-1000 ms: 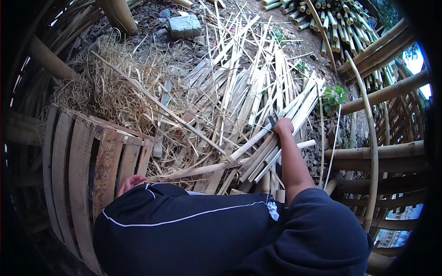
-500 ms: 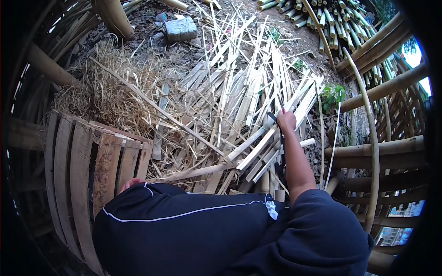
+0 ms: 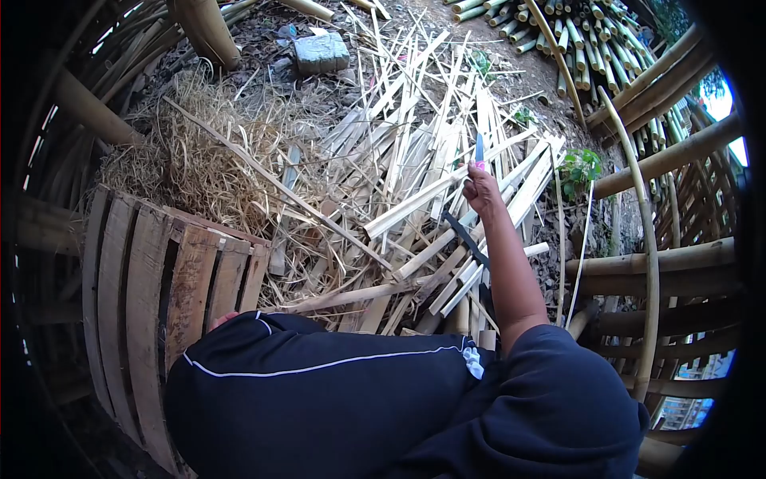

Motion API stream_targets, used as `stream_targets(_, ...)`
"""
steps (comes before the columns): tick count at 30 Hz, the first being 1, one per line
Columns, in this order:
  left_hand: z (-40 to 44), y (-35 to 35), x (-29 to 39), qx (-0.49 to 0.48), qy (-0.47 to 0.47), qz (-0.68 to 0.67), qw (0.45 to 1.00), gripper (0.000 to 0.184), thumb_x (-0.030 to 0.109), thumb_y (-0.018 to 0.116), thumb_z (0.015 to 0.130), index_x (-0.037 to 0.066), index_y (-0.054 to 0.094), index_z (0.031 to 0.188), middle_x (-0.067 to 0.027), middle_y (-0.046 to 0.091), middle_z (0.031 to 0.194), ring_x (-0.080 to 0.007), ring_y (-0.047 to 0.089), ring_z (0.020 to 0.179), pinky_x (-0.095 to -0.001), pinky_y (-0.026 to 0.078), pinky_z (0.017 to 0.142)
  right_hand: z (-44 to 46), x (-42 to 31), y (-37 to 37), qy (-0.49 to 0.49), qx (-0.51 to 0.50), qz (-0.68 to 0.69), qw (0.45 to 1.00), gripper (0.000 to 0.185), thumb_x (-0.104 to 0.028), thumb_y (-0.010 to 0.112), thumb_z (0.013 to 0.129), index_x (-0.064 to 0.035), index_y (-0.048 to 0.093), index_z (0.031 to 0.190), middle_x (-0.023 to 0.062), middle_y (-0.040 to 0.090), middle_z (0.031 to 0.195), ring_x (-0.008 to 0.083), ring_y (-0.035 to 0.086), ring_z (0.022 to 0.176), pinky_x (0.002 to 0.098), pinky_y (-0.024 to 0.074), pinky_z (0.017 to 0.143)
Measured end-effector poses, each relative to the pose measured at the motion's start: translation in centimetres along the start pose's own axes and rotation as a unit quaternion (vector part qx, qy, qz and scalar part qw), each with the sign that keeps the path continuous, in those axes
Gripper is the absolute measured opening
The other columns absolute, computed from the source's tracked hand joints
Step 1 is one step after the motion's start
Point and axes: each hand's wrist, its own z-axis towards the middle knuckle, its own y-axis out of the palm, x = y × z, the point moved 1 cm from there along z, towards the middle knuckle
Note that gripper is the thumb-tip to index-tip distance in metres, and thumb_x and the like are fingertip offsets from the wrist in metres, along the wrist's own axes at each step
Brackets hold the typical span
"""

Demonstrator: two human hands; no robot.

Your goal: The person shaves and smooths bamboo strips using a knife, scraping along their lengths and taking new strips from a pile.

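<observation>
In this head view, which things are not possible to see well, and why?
Head view:
Left hand: mostly hidden behind the dark clothing; its grip cannot be told.
Knife handle: mostly covered by the right hand.
Bamboo pole stack: cut off by the top edge.

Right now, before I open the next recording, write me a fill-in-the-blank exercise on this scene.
1. The knife in the right hand has a handle coloured ____.
2. Of left and right, the slatted crate is on the ____.
3. The leafy plant beside the bamboo strips is ____.

Missing words: pink; left; green.
</observation>
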Motion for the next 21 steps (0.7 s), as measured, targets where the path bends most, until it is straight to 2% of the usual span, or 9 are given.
stream_targets(3, 0.0, 0.0, 0.2, -0.008, 0.006, 0.002, 1.000, 0.068, 0.056, 0.034, 0.096, -0.003, 0.039, 0.129, -0.0248, 0.050, 0.125, -0.0345, 0.055, 0.115, -0.0473, 0.041, 0.103, -0.5, 0.0, 2.9, -0.018, -0.053, 0.040, 0.998, 0.024, -0.025, 0.066, 0.090, -0.0155, 0.049, 0.077, -0.0066, 0.035, 0.054, 0.0069, 0.028, 0.040, 0.0243, 0.0243, 0.041)
stream_targets(5, -0.5, 0.1, 0.4, -0.008, 0.014, 0.008, 1.000, 0.068, 0.056, 0.033, 0.096, -0.003, 0.039, 0.129, -0.0248, 0.050, 0.125, -0.0345, 0.054, 0.115, -0.0473, 0.041, 0.103, -2.5, -0.1, 6.1, -0.022, -0.014, 0.016, 1.000, 0.014, -0.025, 0.061, 0.094, -0.0153, 0.053, 0.087, -0.0074, 0.037, 0.056, 0.0052, 0.031, 0.042, 0.0223, 0.0251, 0.042)
stream_targets(7, -0.9, 0.5, 0.8, -0.010, 0.025, 0.016, 1.000, 0.068, 0.056, 0.033, 0.096, -0.003, 0.039, 0.129, -0.0248, 0.050, 0.125, -0.0346, 0.054, 0.115, -0.0473, 0.041, 0.103, -3.3, 0.6, 8.2, -0.058, -0.085, 0.011, 0.995, 0.018, -0.025, 0.065, 0.091, -0.0155, 0.052, 0.083, -0.0078, 0.035, 0.057, 0.0059, 0.030, 0.042, 0.0240, 0.0234, 0.042)
stream_targets(10, -1.0, 2.9, 1.9, 0.017, 0.048, 0.046, 0.998, 0.073, 0.060, 0.031, 0.095, -0.001, 0.038, 0.133, -0.0258, 0.048, 0.129, -0.0368, 0.052, 0.118, -0.0501, 0.039, 0.104, -5.5, 1.1, 12.7, -0.084, -0.099, -0.006, 0.992, 0.019, -0.022, 0.064, 0.092, -0.0120, 0.051, 0.083, -0.0072, 0.037, 0.057, 0.0060, 0.027, 0.041, 0.0245, 0.0226, 0.041)
stream_targets(11, -1.2, 3.8, 2.6, 0.047, 0.058, 0.069, 0.995, 0.077, 0.064, 0.028, 0.093, 0.000, 0.037, 0.136, -0.0268, 0.045, 0.132, -0.0390, 0.049, 0.120, -0.0529, 0.037, 0.104, -5.8, 1.3, 13.8, -0.102, -0.134, 0.003, 0.986, 0.023, -0.022, 0.065, 0.091, -0.0110, 0.048, 0.081, -0.0059, 0.036, 0.053, 0.0049, 0.026, 0.039, 0.0246, 0.0168, 0.037)
stream_targets(13, -1.6, 5.0, 4.3, 0.025, 0.059, 0.093, 0.994, 0.078, 0.064, 0.031, 0.093, 0.000, 0.035, 0.138, -0.0253, 0.042, 0.137, -0.0372, 0.043, 0.128, -0.0536, 0.035, 0.106, -7.9, 0.9, 17.0, -0.115, -0.114, -0.019, 0.987, 0.021, -0.022, 0.065, 0.091, -0.0088, 0.050, 0.085, -0.0048, 0.041, 0.054, 0.0041, 0.028, 0.039, 0.0237, 0.0182, 0.036)
stream_targets(16, -1.8, 6.7, 5.4, 0.072, 0.111, 0.188, 0.973, 0.072, 0.058, 0.035, 0.095, 0.000, 0.037, 0.138, -0.0209, 0.037, 0.144, -0.0309, 0.029, 0.139, -0.0518, 0.031, 0.109, -10.5, 0.3, 21.1, -0.141, -0.156, -0.024, 0.977, 0.019, -0.021, 0.064, 0.092, -0.0082, 0.051, 0.090, -0.0041, 0.045, 0.058, 0.0037, 0.032, 0.040, 0.0231, 0.0225, 0.036)
stream_targets(19, -1.6, 8.6, 5.6, 0.156, 0.226, 0.287, 0.918, 0.065, 0.049, 0.028, 0.099, -0.005, 0.041, 0.132, -0.0224, 0.042, 0.139, -0.0298, 0.037, 0.134, -0.0445, 0.029, 0.111, -12.5, 0.4, 24.8, -0.166, -0.235, -0.007, 0.958, 0.018, -0.023, 0.062, 0.094, -0.0094, 0.050, 0.092, -0.0066, 0.037, 0.055, 0.0034, 0.026, 0.039, 0.0235, 0.0187, 0.037)
stream_targets(21, -1.6, 10.5, 5.9, 0.163, 0.273, 0.256, 0.913, 0.054, 0.042, 0.034, 0.100, -0.003, 0.047, 0.127, -0.0212, 0.045, 0.136, -0.0301, 0.041, 0.132, -0.0441, 0.031, 0.110, -14.0, 0.2, 27.2, -0.149, -0.270, 0.019, 0.951, 0.018, -0.024, 0.061, 0.094, -0.0099, 0.049, 0.092, -0.0068, 0.036, 0.055, 0.0035, 0.027, 0.040, 0.0233, 0.0189, 0.038)
